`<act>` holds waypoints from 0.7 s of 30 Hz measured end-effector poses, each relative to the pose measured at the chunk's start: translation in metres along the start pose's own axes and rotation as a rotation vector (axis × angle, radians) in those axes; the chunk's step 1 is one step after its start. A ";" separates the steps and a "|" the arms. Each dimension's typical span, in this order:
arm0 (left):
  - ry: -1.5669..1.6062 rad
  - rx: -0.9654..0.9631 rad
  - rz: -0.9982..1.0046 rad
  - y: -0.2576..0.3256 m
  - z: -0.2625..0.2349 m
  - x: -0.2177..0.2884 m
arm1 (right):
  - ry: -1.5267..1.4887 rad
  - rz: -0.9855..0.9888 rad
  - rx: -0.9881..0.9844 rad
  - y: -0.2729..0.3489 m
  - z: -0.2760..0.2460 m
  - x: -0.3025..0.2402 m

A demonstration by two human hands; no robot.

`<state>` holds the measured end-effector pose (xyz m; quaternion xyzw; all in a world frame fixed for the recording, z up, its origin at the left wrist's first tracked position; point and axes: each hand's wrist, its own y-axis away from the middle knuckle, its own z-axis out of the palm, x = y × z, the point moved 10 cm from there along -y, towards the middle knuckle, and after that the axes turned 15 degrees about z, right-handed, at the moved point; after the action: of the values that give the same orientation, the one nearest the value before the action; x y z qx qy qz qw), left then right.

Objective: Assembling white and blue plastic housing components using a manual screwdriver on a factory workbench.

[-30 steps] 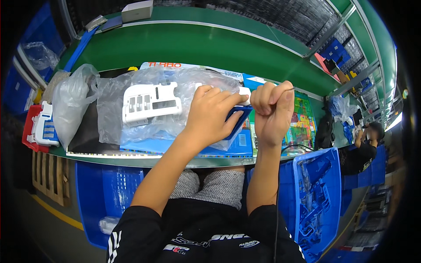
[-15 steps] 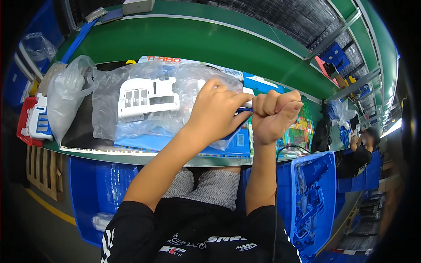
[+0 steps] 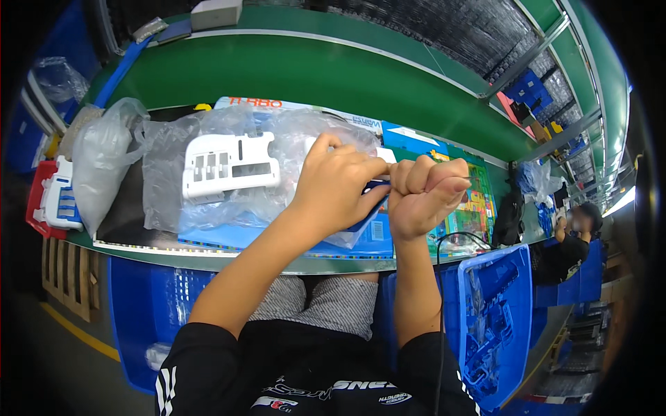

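Observation:
My left hand is bent over a white and blue plastic part, thumb below it and fingers on top. The hand itself covers most of that part. Against its fingertips presses my right hand, closed in a fist with the thumb side toward the right. Whatever the fist holds is hidden. To the left of both hands, a white plastic housing with several slots rests on crumpled clear plastic bags over printed sheets.
A knotted clear bag stands left, beside a red tray with a white and blue part. Below the bench edge are blue bins; the right bin contains blue plastic parts. A black cable hangs by my right arm. Another person sits far right.
Both hands have shifted slightly left, still pressed together. The right fist has turned a little. The view itself has moved slightly.

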<state>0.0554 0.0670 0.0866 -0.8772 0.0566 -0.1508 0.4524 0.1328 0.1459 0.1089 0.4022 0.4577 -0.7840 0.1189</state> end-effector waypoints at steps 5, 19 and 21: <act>-0.031 0.025 0.070 0.007 -0.006 0.013 | -0.560 0.185 0.234 0.007 -0.079 0.015; 0.089 -0.199 0.074 0.001 -0.019 0.004 | 1.096 0.257 0.196 0.046 -0.135 0.087; 0.080 -0.256 0.100 0.002 -0.012 0.001 | 0.486 0.391 -0.026 0.051 -0.095 0.068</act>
<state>0.0527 0.0564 0.0923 -0.9169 0.1373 -0.1546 0.3413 0.1665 0.2069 0.0027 0.6567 0.3965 -0.6213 0.1599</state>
